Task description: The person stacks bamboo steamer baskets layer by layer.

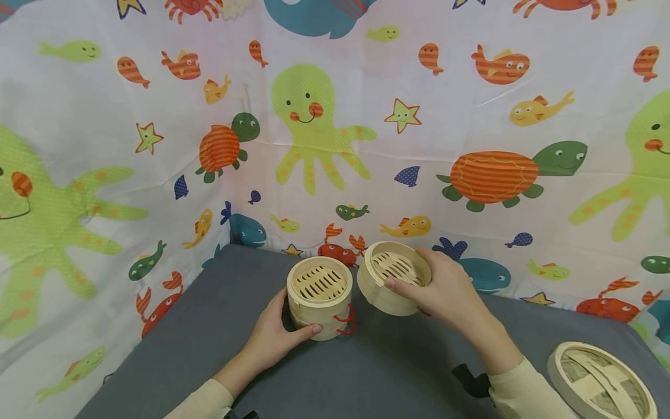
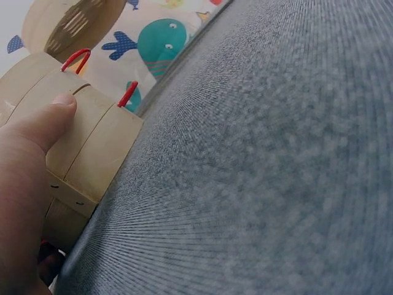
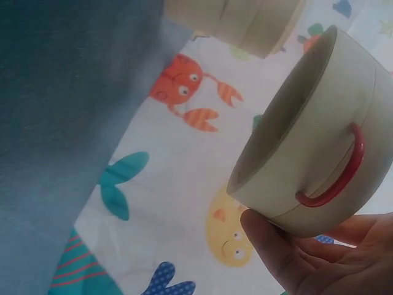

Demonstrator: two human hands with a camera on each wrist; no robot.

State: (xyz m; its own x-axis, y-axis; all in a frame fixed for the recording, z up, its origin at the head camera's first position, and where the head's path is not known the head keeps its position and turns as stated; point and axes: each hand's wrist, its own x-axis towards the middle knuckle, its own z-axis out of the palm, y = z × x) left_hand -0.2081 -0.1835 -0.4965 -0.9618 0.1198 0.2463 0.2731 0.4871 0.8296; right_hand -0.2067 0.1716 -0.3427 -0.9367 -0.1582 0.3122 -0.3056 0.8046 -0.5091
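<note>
A stack of bamboo steamer baskets [image 1: 316, 314] stands on the grey table, its slatted base showing inside the top tier. Two red handles stick out from its right side. My left hand [image 1: 274, 331] grips the stack low on its left and front, with the thumb [image 2: 52, 123] across the wall in the left wrist view. Just right of the stack, my right hand [image 1: 452, 291] holds another bamboo steamer basket [image 1: 387, 297] by its rim, tilted and off the table. Its red handle [image 3: 341, 178] shows in the right wrist view.
A round woven bamboo lid [image 1: 581, 387] lies at the table's right front. Behind the grey table [image 1: 230, 302] hangs a white curtain [image 1: 345, 75] printed with sea animals, which also runs along the left side.
</note>
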